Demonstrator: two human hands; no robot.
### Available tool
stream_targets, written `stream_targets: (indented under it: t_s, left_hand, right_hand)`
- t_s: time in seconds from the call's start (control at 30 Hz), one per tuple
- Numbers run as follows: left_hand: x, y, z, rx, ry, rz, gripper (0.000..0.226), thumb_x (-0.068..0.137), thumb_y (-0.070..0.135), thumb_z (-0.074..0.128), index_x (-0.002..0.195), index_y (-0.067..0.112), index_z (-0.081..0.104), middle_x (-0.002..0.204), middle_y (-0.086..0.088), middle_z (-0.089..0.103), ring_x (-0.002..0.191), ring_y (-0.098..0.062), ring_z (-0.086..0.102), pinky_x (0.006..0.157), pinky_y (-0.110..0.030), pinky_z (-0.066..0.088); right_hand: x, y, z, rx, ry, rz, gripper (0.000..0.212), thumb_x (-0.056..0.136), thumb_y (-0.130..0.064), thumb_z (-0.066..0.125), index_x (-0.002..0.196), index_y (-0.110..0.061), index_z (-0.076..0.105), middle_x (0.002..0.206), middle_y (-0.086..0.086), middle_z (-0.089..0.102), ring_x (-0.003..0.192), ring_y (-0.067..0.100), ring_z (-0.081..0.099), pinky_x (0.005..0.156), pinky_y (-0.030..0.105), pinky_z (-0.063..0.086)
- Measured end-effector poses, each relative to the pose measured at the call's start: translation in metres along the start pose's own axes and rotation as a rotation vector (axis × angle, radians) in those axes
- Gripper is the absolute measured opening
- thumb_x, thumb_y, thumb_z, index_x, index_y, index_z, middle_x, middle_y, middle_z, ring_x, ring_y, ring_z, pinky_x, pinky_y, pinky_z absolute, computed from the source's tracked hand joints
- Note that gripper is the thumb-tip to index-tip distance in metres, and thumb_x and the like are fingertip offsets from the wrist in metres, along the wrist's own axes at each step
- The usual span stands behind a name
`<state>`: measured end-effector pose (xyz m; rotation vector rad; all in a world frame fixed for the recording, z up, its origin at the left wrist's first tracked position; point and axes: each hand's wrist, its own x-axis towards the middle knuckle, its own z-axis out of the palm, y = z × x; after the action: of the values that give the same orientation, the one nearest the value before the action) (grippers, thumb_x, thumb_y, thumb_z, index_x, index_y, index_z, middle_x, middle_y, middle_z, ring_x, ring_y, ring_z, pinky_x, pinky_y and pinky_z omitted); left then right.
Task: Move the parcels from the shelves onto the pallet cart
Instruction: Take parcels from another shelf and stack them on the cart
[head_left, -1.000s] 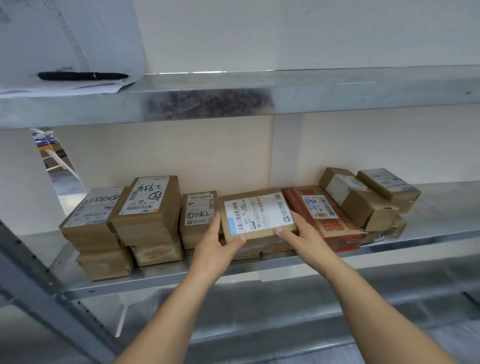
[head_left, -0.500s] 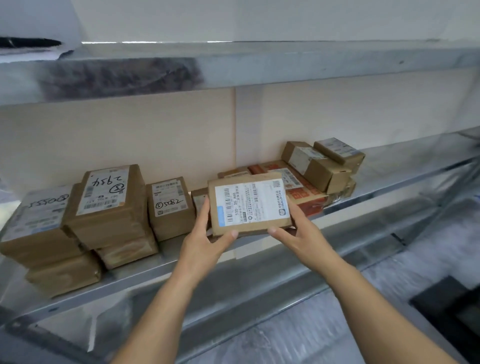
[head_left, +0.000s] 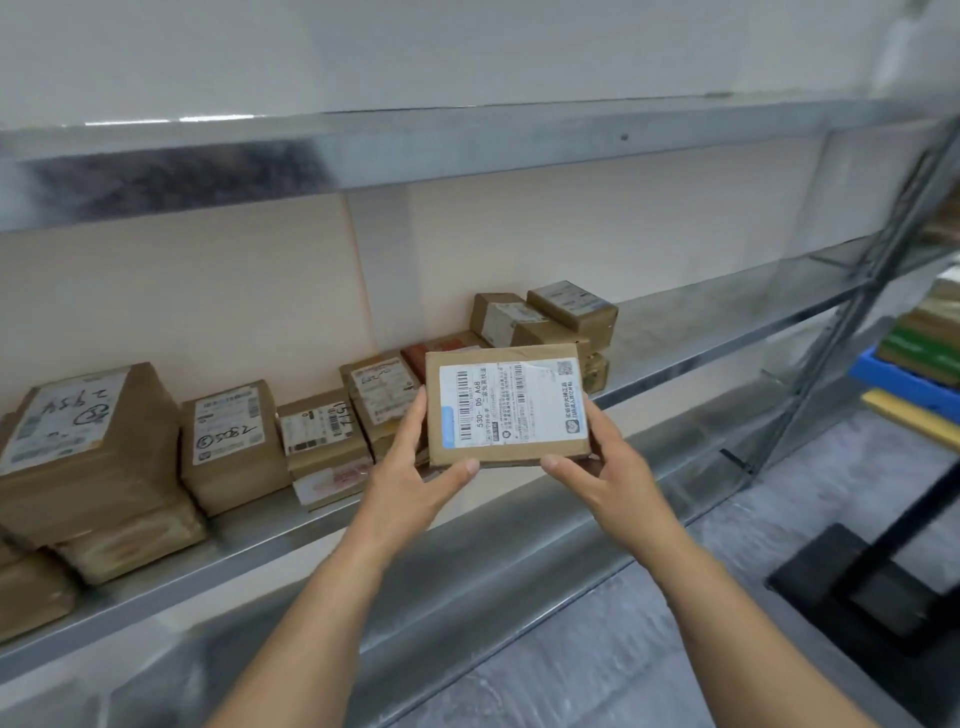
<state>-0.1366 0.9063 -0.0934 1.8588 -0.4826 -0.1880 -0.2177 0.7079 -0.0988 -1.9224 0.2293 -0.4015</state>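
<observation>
Shelf: a grey metal shelf (head_left: 260, 538) runs across the view against a pale back wall, with an upper shelf board (head_left: 467, 150) above it.
Far left: a large parcel (head_left: 88, 452), its white label marked by hand, lies on top of flatter brown parcels at the shelf's left end.
Next along: a square parcel (head_left: 231, 447) with a handwritten number on its label stands just beside that pile.
Middle: a slim parcel (head_left: 319, 434) rests on a white-and-red packet (head_left: 332, 483). Close on its right is a short stack of parcels (head_left: 382, 395).
Left hand: the left hand (head_left: 415, 467) grips the held parcel's lower left corner, with its fingers up the left edge and its thumb curled along the bottom edge.
Held parcel: the held parcel (head_left: 506, 410) is flat and brown, its white shipping label facing the camera with the print running sideways. It is lifted clear of the shelf, in the air out in front of the row of parcels, between the two hands.
Right hand: the right hand (head_left: 602, 462) grips the lower right corner, with its thumb across the bottom edge and its fingers hidden behind the right side.
Behind it: a red parcel (head_left: 441, 351) is partly hidden by the held one. Two small boxes (head_left: 506, 319) sit side by side on other parcels near the back wall.
Far right: the shelf upright (head_left: 852, 332) slants up, and beyond it is a blue crate (head_left: 904, 376) with blurred goods stacked on it. A black platform (head_left: 883, 592) lies on the grey floor, and what it is cannot be told.
</observation>
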Motion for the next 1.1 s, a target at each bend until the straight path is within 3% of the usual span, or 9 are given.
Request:
stream_targets:
  t_s: [0.07,0.13,0.2,0.43,0.53,0.63,0.9,1.1]
  left_hand:
    - [0.004,0.012,0.022,0.01,-0.012,0.022,0.091,0.081,0.024,0.073,0.147,0.045,0.014,0.139,0.029,0.039,0.123,0.013,0.036,0.103,-0.015,0.029]
    - [0.009,0.021,0.046,-0.002,-0.029,0.036,0.09,0.081,0.018,0.072,0.147,0.043,0.016,0.126,0.04,0.04,0.106,0.03,0.038,0.087,0.003,0.03]
    - [0.015,0.029,0.07,-0.02,-0.046,0.038,0.09,0.081,0.015,0.072,0.147,0.042,0.017,0.119,0.044,0.038,0.097,0.036,0.037,0.074,0.008,0.031]
    - [0.032,0.061,0.161,-0.075,-0.117,0.088,0.09,0.081,0.014,0.073,0.148,0.038,0.018,0.137,0.027,0.039,0.111,0.026,0.034,0.073,0.007,0.033]
    - [0.038,0.071,0.201,-0.094,-0.151,0.11,0.089,0.081,0.017,0.073,0.147,0.041,0.019,0.136,0.029,0.041,0.115,0.023,0.035,0.074,0.007,0.033]
    - [0.042,0.084,0.241,-0.092,-0.197,0.129,0.09,0.081,0.019,0.073,0.148,0.041,0.018,0.123,0.04,0.043,0.108,0.03,0.037,0.076,0.006,0.035]
    - [0.057,0.112,0.327,-0.087,-0.334,0.19,0.087,0.081,0.019,0.073,0.145,0.046,0.021,0.124,0.033,0.051,0.108,0.024,0.045,0.08,0.001,0.041]
    - [0.087,0.121,0.393,-0.099,-0.452,0.213,0.085,0.082,0.016,0.072,0.145,0.044,0.023,0.118,0.042,0.05,0.112,0.019,0.047,0.087,-0.005,0.042]
  right_hand:
    - [-0.001,0.008,-0.023,0.007,0.031,0.003,0.074,0.084,-0.018,0.07,0.129,-0.062,0.03,0.129,-0.025,0.054,0.122,0.003,0.051,0.103,0.044,0.045]
    - [-0.003,0.016,-0.047,0.011,0.055,0.017,0.074,0.084,-0.019,0.07,0.132,-0.06,0.031,0.129,-0.025,0.054,0.121,0.003,0.052,0.103,0.044,0.045]
    - [-0.006,0.025,-0.072,0.011,0.087,0.024,0.074,0.084,-0.02,0.071,0.133,-0.059,0.032,0.127,-0.028,0.055,0.12,0.001,0.051,0.104,0.042,0.044]
    - [-0.016,0.055,-0.161,0.018,0.189,0.01,0.071,0.084,-0.019,0.07,0.128,-0.061,0.033,0.125,-0.034,0.053,0.12,-0.005,0.049,0.106,0.034,0.041]
    - [-0.021,0.07,-0.199,0.02,0.217,-0.004,0.073,0.084,-0.017,0.07,0.123,-0.067,0.034,0.127,-0.029,0.054,0.12,-0.003,0.051,0.106,0.036,0.042]
    - [-0.029,0.084,-0.237,0.029,0.251,-0.004,0.074,0.085,-0.015,0.069,0.121,-0.069,0.034,0.128,-0.026,0.055,0.121,-0.001,0.051,0.106,0.038,0.042]
    - [-0.051,0.117,-0.309,0.027,0.394,0.063,0.075,0.085,-0.018,0.069,0.144,-0.044,0.03,0.131,-0.023,0.054,0.119,-0.004,0.051,0.104,0.034,0.045]
    - [-0.048,0.151,-0.358,0.017,0.494,0.112,0.073,0.085,-0.019,0.069,0.132,-0.061,0.03,0.127,-0.027,0.055,0.119,-0.001,0.052,0.105,0.04,0.043]
